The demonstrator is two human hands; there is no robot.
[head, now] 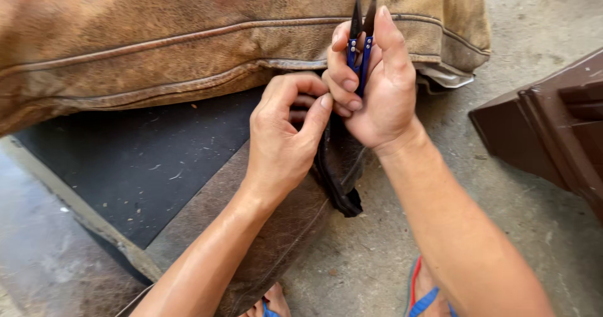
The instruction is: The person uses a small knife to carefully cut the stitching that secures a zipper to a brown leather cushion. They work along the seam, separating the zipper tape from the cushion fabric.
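Pinching a dark flap of leather (339,166) with my left hand (282,135), I keep its fingers (317,113) clenched on the fold just below the brown leather cushion (188,41). My right hand (377,91) grips small blue-handled thread snips (361,47), blades pointing up over the cushion's piped seam (157,41). Under the cushion lies a black fabric panel (144,160). Right of the cushion stands a dark brown plastic piece (553,128) on the concrete floor (389,248). My blue-strapped sandals (427,298) show far below the cushion.

Blue-handled thread snips (362,41), blades up, dark brown leather flap (339,166) hanging below
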